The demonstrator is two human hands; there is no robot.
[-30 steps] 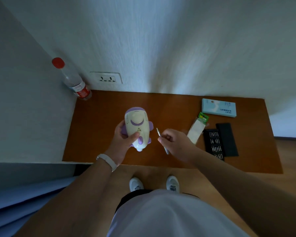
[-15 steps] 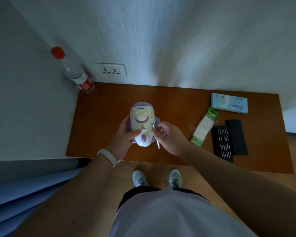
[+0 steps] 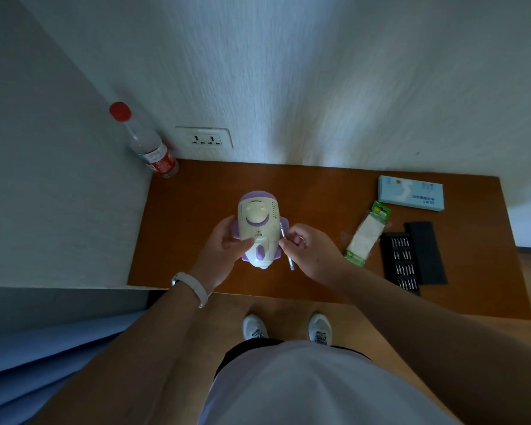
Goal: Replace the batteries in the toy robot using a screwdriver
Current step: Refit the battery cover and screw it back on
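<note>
The cream and purple toy robot [image 3: 259, 222] lies over the middle of the brown table [image 3: 196, 210], its back panel facing up. My left hand [image 3: 224, 250] grips its left side, thumb across the lower back. My right hand [image 3: 310, 251] pinches a thin silver screwdriver [image 3: 286, 245] right beside the robot's right edge, the shaft running along that side. A battery pack [image 3: 369, 233] in a green and white blister lies to the right.
An open black case of screwdriver bits [image 3: 403, 262] and its lid [image 3: 425, 253] sit at the right. A light blue box [image 3: 410, 193] lies behind them. A red-capped water bottle [image 3: 149, 148] stands in the back left corner near a wall socket [image 3: 204, 138].
My right hand has brought the screwdriver from clear of the robot up against its right side. The robot stays in my left hand, turned a little more flat.
</note>
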